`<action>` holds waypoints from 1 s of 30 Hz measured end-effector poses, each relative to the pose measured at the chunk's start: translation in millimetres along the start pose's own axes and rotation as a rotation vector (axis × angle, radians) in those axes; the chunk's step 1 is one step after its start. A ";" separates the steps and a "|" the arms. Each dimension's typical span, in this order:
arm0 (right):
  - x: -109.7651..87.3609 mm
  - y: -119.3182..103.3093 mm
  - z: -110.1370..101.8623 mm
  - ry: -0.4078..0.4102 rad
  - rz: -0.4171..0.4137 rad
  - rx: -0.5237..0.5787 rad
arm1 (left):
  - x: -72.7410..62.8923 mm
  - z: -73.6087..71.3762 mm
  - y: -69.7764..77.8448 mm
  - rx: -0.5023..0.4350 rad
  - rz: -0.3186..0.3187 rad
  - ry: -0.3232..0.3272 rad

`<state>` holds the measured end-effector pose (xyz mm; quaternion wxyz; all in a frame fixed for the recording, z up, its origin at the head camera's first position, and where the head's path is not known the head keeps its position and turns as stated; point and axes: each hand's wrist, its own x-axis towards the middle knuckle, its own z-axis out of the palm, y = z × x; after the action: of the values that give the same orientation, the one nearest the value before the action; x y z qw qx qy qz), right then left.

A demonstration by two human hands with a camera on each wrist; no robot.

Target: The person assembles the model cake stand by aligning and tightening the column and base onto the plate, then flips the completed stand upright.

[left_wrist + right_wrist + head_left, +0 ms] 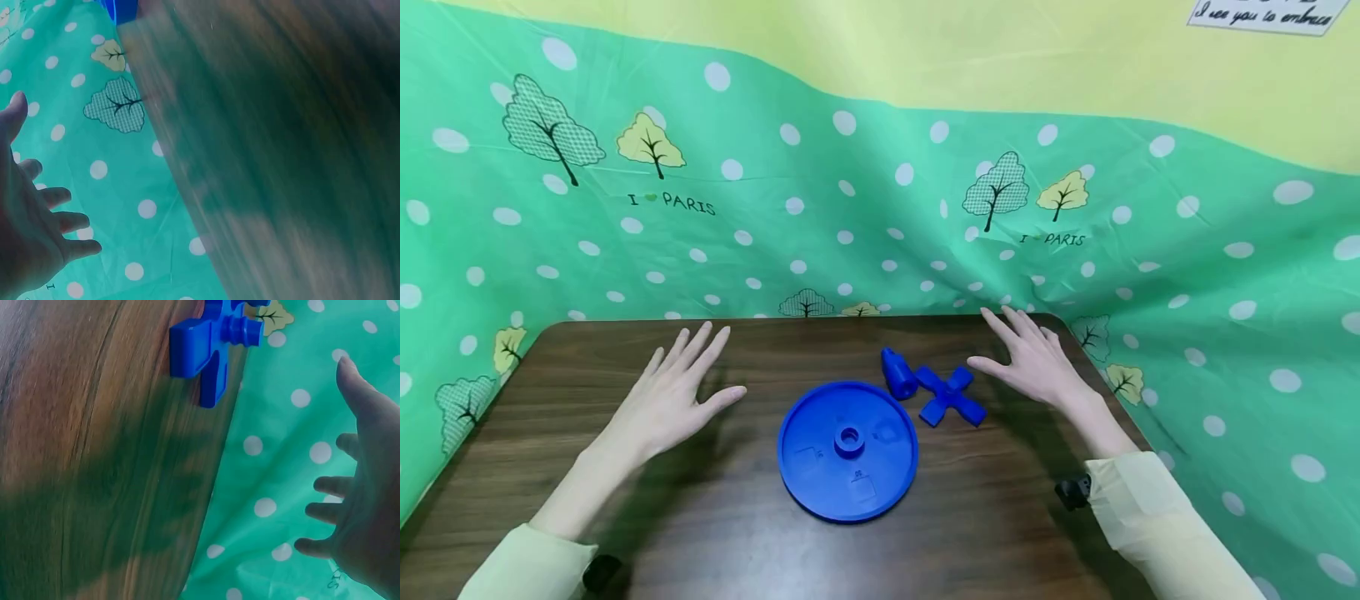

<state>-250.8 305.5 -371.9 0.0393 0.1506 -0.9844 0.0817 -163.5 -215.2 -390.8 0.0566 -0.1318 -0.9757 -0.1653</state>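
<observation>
A round blue disc (820, 483) with a raised rim and a central hub lies on the wooden table. Behind it and to the right is a small bottle-shaped blue piece (898, 373), tapered at one end. Next to that lies a blue cross-shaped piece (951, 395) with a stub on its middle, seen closer as the cross piece (215, 337) in the right wrist view. My left hand (670, 400) hovers left of the disc, fingers spread, holding nothing. My right hand (1030, 358) hovers right of the cross, fingers extended and holding nothing.
The dark wooden table (737, 533) has rounded far corners. A green and yellow cloth (865, 217) with white dots and printed trees hangs behind it and along the sides. Small black devices sit at the left cuff (601, 573) and right cuff (1072, 492).
</observation>
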 end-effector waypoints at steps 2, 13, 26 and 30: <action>0.8 -3.1 -0.1 0.005 -0.004 -0.005 | 0.4 2.9 3.3 -0.012 0.002 -0.008; 3.2 -24.0 4.6 0.034 -0.037 0.000 | 1.1 20.7 25.4 -0.015 0.048 -0.038; 9.4 -51.0 15.9 0.025 -0.077 0.015 | -1.1 34.7 41.6 -0.043 0.066 -0.058; 10.4 -60.7 20.2 0.022 -0.088 0.022 | -3.2 38.9 43.0 -0.044 0.068 -0.066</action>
<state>-243.4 241.9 -381.7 0.0520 0.1931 -0.9755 0.0922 -151.2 -163.7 -414.6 0.0269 -0.1716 -0.9682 -0.1802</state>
